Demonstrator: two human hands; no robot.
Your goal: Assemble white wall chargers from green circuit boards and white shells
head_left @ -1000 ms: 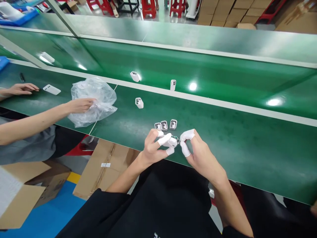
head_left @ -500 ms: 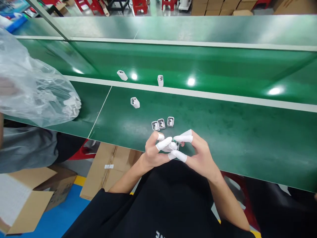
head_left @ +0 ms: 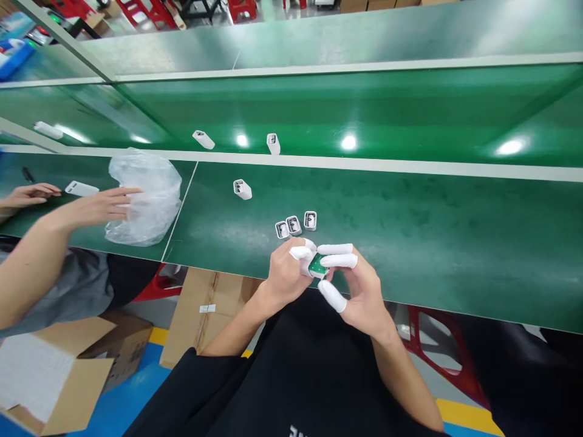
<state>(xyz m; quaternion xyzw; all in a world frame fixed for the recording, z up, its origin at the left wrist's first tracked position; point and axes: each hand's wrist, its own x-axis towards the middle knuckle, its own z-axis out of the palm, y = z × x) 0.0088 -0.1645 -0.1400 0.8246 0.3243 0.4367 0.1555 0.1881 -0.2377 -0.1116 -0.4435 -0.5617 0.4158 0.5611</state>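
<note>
My left hand, with white finger cots on its fingertips, is closed around a small white plastic housing, mostly hidden by the fingers. A green circuit board shows at the right end of that housing. My right hand also wears white finger cots. Its two upper fingers reach to the board, one fingertip overlapping the board's edge, while the thumb is spread away below. Just beyond my hands stand three white open-ended housings with dark and metal parts inside. Another white housing lies farther off to the left.
Two more white housings rest at the green panel past the pale rail. At left, a co-worker's hand touches a clear plastic bag on the green bench. Cardboard boxes stand below the bench edge.
The right thumb has moved away from the housing, and the green board now faces up more plainly. The co-worker's plastic bag has come down onto the bench. My view has shifted slightly.
</note>
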